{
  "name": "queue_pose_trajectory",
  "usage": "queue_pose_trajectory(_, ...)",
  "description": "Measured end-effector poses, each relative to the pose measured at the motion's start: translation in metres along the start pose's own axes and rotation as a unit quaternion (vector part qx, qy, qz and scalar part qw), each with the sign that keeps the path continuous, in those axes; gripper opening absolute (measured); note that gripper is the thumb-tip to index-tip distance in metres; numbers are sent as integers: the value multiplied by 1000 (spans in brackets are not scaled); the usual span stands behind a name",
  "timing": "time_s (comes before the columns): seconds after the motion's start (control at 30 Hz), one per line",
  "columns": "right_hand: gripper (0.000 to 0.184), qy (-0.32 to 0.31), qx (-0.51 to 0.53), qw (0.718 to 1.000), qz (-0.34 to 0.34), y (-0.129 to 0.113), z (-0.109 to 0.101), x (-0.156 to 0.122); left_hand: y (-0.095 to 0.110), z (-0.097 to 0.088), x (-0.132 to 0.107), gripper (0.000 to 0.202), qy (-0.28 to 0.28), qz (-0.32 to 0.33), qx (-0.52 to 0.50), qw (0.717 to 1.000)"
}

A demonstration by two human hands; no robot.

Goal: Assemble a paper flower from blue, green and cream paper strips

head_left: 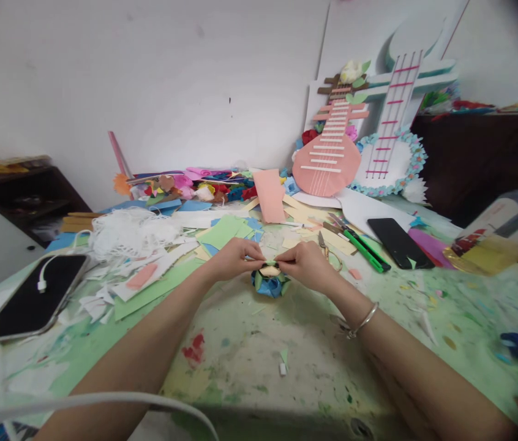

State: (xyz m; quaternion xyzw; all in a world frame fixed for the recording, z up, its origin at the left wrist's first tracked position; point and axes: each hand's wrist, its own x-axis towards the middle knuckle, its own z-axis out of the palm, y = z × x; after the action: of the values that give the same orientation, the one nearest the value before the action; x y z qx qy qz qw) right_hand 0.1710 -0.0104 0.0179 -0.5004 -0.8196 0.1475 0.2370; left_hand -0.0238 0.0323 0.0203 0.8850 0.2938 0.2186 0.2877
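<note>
At the middle of the paint-stained table (240, 343) sits a small paper craft (269, 283) with blue petals, green leaf pieces and a cream part on top. My left hand (236, 258) pinches the craft's upper edge from the left, fingertips on a small green piece. From the right, my right hand (304, 263) pinches the same edge, thumb and forefinger closed. Both sets of fingertips nearly meet, and they partly hide what lies between them. Gold-handled scissors (330, 252) lie just beyond my right hand. A green utility knife (364, 250) rests farther right.
A black phone (399, 244) lies at right, near a clear plastic container (502, 239). Another phone (36, 297) with a white cable is at left. Tangled white string (133, 233) and green paper sheets (226, 236) spread behind my left arm. Paper instruments, one a pink lute (326, 162), lean against the wall.
</note>
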Motion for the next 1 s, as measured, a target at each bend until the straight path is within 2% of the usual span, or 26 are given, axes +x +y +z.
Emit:
queue_pose_trajectory(0.17,31,-48,61,997,-6,6,-12,0,-1,2,0,21,8,20,15,1000)
queue_pose_trajectory(0.3,40,-50,86,995,3,9,-18,-1,1,3,0,21,35,48,48,997)
queue_pose_trajectory(0.53,32,-21,3,998,-62,7,-19,-4,0,4,1,23,55,102,118,986)
queue_pose_trajectory(0.67,27,-20,-32,997,-73,8,-16,-4,-2,4,0,24,59,115,135,982)
queue_pose_trajectory(0.83,24,-2,-84,995,-60,5,-10,-3,-6,5,-1,22,74,122,112,983)
queue_pose_trajectory(1.0,24,4,-148,988,-51,-2,-5,-2,-13,9,0,20,99,101,55,988)
